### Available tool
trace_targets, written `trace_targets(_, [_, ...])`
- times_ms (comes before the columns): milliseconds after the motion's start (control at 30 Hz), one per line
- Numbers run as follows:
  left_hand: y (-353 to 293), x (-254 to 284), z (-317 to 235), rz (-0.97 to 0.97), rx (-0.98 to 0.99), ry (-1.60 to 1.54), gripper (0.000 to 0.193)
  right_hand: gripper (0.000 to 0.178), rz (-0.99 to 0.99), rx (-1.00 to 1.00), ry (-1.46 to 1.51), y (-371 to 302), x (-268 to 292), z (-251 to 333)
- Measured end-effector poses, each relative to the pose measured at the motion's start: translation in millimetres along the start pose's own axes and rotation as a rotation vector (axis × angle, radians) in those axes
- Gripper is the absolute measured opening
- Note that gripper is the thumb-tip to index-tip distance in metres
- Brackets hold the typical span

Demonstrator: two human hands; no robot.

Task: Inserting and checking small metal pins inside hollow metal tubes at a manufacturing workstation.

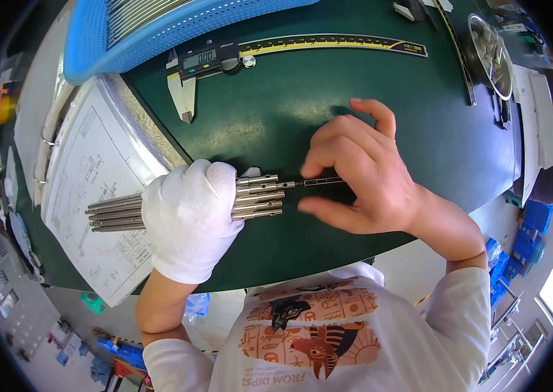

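My left hand, in a white glove, is closed around a bundle of slim metal rods. Their ends, with small holes in them, stick out to the right, and their long shafts come out on the left. A thin dark tool like a plug gauge lines up with the end of one upper rod; its tip meets that end, though how deep it sits I cannot make out. My bare right hand arches over the tool, thumb below and fingers above, spread apart. The tool's far end is hidden behind the fingers.
Beyond my hands a digital caliper lies on the green tabletop. A blue basket of rods stands at the far left. A drawing binder lies under the rods. At the far right are a metal bowl and a steel ruler.
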State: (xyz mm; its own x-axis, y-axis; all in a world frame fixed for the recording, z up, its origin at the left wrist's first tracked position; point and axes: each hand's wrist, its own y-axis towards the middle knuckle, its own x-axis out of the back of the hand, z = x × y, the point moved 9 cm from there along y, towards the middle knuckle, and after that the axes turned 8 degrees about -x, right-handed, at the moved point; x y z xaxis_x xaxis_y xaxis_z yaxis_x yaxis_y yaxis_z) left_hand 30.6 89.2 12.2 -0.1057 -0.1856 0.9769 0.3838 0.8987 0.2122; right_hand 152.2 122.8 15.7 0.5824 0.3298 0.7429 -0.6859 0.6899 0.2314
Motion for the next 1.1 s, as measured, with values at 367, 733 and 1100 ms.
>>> trace_targets(367, [-0.2,-0.4,0.2,-0.002,-0.016,-0.015,0.034,0.028,0.161,0.051,-0.141,-3.8,-11.3,-2.7])
trace_targets(733, [-1.5,-0.6,-1.7,0.032,0.014,-0.027,0.030,0.023,0.011,-0.022,0.057,-5.4,-4.5,-7.2])
trace_targets(1100, [13.8,-14.5,-4.8,0.051,-0.006,0.011,0.030,0.021,0.057,-0.024,0.027,-13.0,-3.1,-19.5])
